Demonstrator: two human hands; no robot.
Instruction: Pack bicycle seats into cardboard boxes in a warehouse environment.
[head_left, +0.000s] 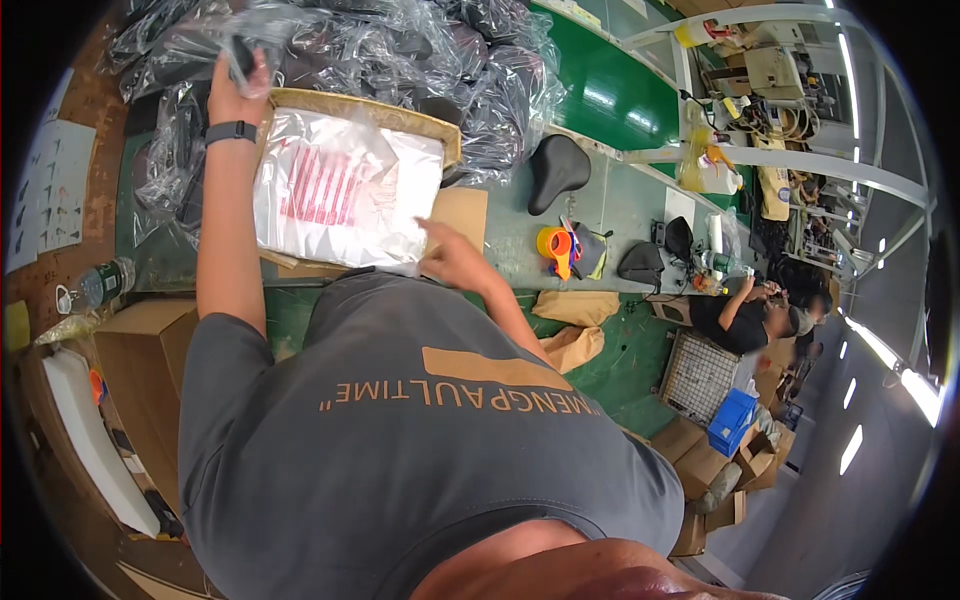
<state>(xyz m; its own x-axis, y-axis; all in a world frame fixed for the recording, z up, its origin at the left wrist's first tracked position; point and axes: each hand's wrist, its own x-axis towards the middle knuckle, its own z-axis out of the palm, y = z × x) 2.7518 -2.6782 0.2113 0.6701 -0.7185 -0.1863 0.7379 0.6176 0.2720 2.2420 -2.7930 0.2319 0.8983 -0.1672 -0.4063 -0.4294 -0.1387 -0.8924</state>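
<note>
My left hand (pixel 240 85), with a dark watch on its wrist, reaches far forward and grips a black saddle wrapped in clear plastic (pixel 240 50) at the edge of a big pile of wrapped saddles (pixel 420 50). My right hand (pixel 452 257) rests on the near right corner of a stack of clear plastic bags with red print (pixel 340 190). The stack lies on a shallow cardboard tray (pixel 400 118) on the grey-green table (pixel 620 200). My grey shirt fills the lower part of the view.
A bare black saddle (pixel 557 168), an orange tape dispenser (pixel 553 245) and another dark saddle (pixel 640 265) lie to the right. A water bottle (pixel 100 285) and cardboard boxes (pixel 140 340) stand at left. A seated person (pixel 745 315), wire basket (pixel 700 375) and blue crate (pixel 732 420) are at right.
</note>
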